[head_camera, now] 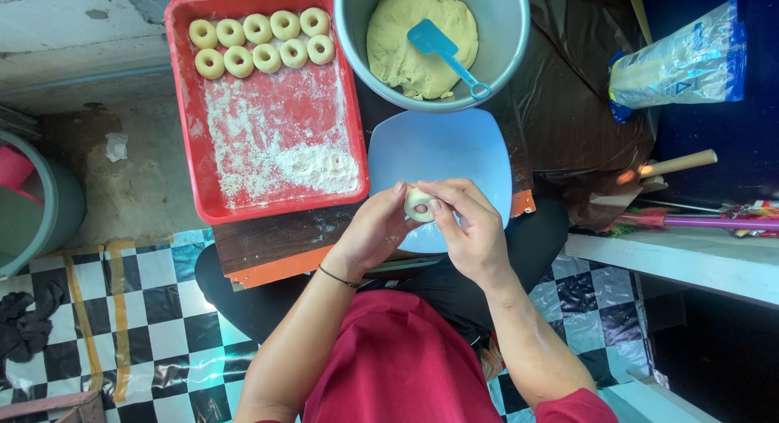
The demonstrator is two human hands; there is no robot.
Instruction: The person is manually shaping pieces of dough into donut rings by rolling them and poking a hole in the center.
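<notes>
**Inspector:** Dough ring [419,204], small and pale, is held between both hands over the near edge of the blue square plate [454,151]. State the grip.

**Assistant:** Left hand [375,228] cups it from the left, thumb tip against the ring. Right hand [469,224] closes on it from the right, fingers curled over the top. Both hands are narrow, pinched on the ring; neither is clearly nearer, as they meet on it.

**Inspector:** Axis?

**Assistant:** The ring is round, no long axis. Its hole appears to face the camera, though fingers partly cover it.

**Inspector:** Farther out?

**Assistant:** The red tray [182,107] lies up and left of the hands. Loose flour [312,165] sits by its near right corner; nine finished rings [260,40] stand in two rows along its far edge. Right of the tray, beyond the plate, the grey bowl [507,34] holds the dough mass [414,34] with a blue scraper [442,50] lying on it.
</notes>
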